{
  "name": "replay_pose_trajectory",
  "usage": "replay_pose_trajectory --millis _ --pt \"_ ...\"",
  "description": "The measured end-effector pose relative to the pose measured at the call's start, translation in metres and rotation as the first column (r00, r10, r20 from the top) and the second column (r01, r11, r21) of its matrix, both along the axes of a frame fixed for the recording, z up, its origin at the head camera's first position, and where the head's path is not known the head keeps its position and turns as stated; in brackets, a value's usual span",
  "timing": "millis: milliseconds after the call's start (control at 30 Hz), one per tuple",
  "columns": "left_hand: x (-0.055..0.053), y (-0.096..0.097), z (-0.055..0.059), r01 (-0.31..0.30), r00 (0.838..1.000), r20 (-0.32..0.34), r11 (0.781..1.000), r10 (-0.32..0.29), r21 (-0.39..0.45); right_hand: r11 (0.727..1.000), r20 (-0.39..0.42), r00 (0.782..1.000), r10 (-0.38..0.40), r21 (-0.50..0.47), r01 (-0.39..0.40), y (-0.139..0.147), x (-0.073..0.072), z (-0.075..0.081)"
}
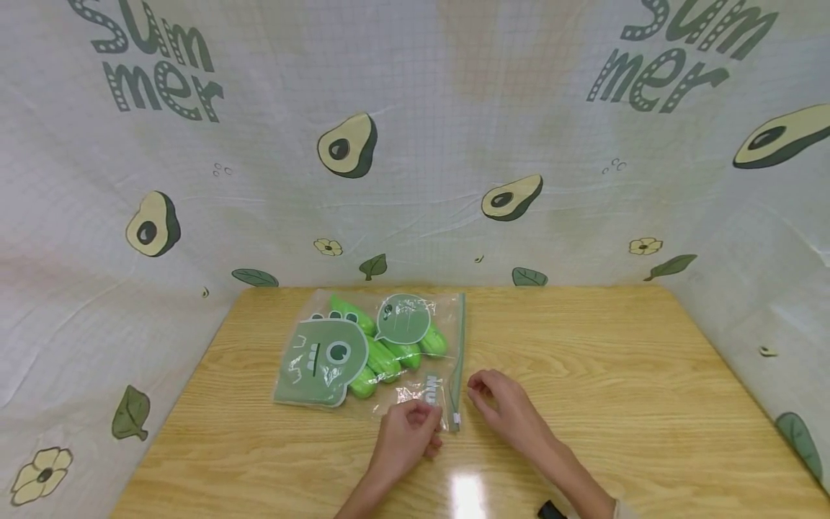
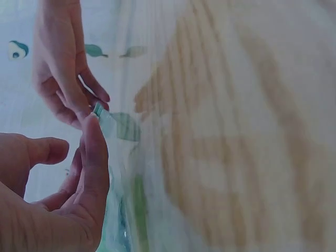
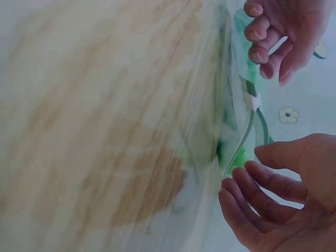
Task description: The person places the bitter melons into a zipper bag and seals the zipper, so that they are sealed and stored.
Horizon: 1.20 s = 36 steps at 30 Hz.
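A clear slider zip bag [image 1: 415, 389] with a printed green monster face lies flat on the table, holding several long bright green items [image 1: 382, 360]. Its green zip strip [image 1: 462, 324] runs along the right edge, and a white slider [image 3: 252, 101] sits near the front corner. Past the slider the two strands of the zip stand apart. My left hand [image 1: 406, 435] is over the bag's front right corner, thumb apart from the loosely bent fingers in the left wrist view. Just right of the zip strip is my right hand [image 1: 509, 411], its fingers loosely bent around nothing.
The wooden table [image 1: 583, 360] extends to both sides of the bag. A pale cloth [image 1: 415, 238] printed with avocados and leaves hangs behind and beside it. Near the right forearm, a small black object [image 1: 550, 510] shows at the front edge.
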<state>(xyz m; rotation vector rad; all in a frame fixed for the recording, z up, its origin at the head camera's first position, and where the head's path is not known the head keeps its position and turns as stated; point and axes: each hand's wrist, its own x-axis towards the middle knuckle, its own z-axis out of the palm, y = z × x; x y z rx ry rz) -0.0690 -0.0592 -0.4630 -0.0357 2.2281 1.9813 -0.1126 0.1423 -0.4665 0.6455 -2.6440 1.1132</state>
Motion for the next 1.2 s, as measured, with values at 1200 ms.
replay_pose_trajectory --millis 1200 --pt "0.015 0.018 -0.019 0.070 0.974 0.195 0.974 -0.113 0.214 0.975 0.399 0.895 0.199 -0.174 -0.140 -0.008 0.012 0.000"
